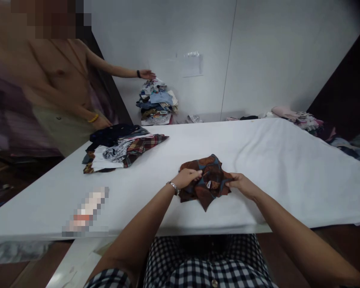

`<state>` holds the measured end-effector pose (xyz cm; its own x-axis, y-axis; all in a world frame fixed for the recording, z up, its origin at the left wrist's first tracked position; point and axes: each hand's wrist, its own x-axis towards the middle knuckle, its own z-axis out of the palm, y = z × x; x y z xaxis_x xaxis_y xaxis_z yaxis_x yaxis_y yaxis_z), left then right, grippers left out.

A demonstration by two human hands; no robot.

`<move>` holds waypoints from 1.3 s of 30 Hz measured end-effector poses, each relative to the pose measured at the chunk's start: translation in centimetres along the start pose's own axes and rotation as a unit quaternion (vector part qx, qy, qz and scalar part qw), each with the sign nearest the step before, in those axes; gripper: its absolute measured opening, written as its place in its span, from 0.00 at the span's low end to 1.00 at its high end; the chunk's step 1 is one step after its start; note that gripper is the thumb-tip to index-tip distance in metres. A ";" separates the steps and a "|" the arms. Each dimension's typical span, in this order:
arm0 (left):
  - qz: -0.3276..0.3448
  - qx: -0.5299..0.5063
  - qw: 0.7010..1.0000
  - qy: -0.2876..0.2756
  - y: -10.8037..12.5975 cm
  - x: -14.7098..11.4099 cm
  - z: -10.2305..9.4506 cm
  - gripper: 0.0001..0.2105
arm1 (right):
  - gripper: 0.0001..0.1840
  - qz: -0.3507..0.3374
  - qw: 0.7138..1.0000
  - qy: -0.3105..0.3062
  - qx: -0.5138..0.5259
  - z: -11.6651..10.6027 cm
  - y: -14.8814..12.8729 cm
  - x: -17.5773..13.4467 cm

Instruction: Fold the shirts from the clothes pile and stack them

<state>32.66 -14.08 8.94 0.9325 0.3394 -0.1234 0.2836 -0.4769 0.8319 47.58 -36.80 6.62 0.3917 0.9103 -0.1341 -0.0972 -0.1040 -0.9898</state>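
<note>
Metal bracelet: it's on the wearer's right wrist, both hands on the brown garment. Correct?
Wrong wrist: the head view shows the metal bracelet on the left one. The left hand and right hand are indeed on the brown garment.

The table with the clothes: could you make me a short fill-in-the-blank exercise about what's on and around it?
1. Of the wearer's left hand and right hand, the ____ one has a metal band at its wrist.
2. Under the brown patterned garment that both touch, the tablecloth is coloured ____.
3. The co-worker's hand beside the clothes pile on the table wears a ____ bracelet.

Missing words: left; white; yellow.
</note>
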 end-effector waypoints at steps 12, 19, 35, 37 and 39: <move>0.243 0.146 0.957 -0.051 0.0 3.3 1.8 0.08 | 0.08 -0.153 0.977 -0.048 -0.138 1.3 -3.5 -1.7; -0.033 -0.263 0.944 -0.198 -0.6 2.5 1.4 0.24 | 0.09 -0.101 0.988 0.117 0.024 1.7 -4.3 5.4; -0.141 -0.476 0.858 0.129 -2.5 -1.2 1.0 0.14 | 0.26 0.002 0.984 0.098 0.152 1.0 -1.9 7.3; -0.151 -0.466 0.863 0.123 -2.3 -2.0 1.4 0.12 | 0.28 0.007 0.986 0.098 0.133 0.9 -1.6 6.3; -0.171 -0.437 0.876 0.112 -2.4 -2.8 1.6 0.10 | 0.26 0.032 0.990 0.103 0.096 0.6 -1.0 5.6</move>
<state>29.73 -15.12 6.40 0.7316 0.5387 -0.4178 0.1664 0.4532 0.8757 49.30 -31.36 6.91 0.5548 0.8018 -0.2218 -0.2924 -0.0617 -0.9543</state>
